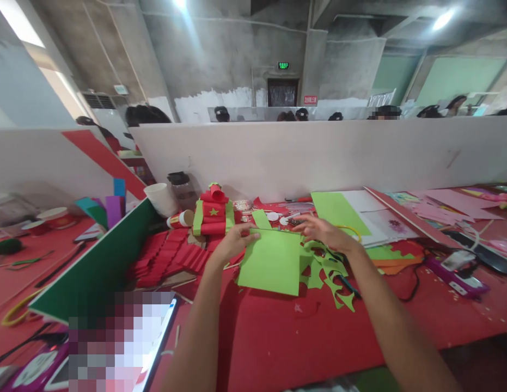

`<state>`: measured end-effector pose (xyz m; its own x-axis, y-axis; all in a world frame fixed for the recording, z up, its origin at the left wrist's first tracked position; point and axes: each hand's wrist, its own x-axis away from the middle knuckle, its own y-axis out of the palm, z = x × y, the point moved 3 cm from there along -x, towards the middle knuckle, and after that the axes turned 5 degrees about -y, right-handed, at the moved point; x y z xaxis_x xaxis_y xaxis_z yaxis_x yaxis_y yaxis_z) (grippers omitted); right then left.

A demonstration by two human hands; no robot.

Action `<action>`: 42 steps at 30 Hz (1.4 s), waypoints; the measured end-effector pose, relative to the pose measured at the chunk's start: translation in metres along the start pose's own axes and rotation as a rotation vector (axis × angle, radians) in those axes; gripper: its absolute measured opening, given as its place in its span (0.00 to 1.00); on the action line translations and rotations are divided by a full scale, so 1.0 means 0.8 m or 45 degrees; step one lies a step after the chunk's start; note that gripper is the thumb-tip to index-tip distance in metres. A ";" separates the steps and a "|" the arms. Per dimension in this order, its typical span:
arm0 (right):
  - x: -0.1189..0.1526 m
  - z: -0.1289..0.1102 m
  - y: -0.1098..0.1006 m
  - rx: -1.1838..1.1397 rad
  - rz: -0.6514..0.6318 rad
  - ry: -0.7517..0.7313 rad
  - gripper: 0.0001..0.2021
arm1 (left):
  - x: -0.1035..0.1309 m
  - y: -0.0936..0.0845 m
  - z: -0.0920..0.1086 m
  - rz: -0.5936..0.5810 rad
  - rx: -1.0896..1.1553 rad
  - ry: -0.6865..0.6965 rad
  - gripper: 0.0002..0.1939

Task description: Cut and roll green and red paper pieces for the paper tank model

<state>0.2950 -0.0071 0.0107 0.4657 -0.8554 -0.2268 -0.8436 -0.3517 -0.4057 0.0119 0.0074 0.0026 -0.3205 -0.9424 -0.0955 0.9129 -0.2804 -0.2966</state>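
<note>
My left hand [236, 239] pinches the upper left corner of a light green paper sheet [269, 264], thumb on top. The sheet is tilted over the red tabletop. My right hand [324, 233] hovers at the sheet's upper right corner with its fingers stretched and apart; whether a fingertip touches the edge I cannot tell. Just beyond the sheet lies a narrow green paper strip [260, 219]. Cut green paper scraps [324, 272] are spread under and beside my right hand. Behind my left hand stands a red and green paper model [213, 212] with a yellow star.
Folded red paper strips [171, 256] lie at left beside a green board [93, 264]. A tablet [155, 337] is at the near left. A white cup [160, 198] and a dark-lidded jar [183, 190] stand before the white partition [278, 158]. A purple power strip [457, 277] sits at right.
</note>
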 end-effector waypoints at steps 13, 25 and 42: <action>-0.021 0.017 0.017 0.035 0.406 -0.286 0.13 | 0.006 0.006 -0.008 -0.293 0.263 0.116 0.27; -0.025 -0.002 0.055 -0.134 0.281 -0.333 0.16 | 0.020 0.058 0.004 -0.648 0.172 -0.166 0.34; -0.045 0.035 0.114 -0.952 0.603 -0.056 0.22 | -0.008 0.087 -0.005 0.415 -0.567 0.194 0.30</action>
<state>0.2089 0.0023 -0.0430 0.0202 -0.9642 -0.2644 -0.8973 -0.1342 0.4206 0.0766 -0.0054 -0.0216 -0.1034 -0.9212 -0.3751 0.7869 0.1549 -0.5973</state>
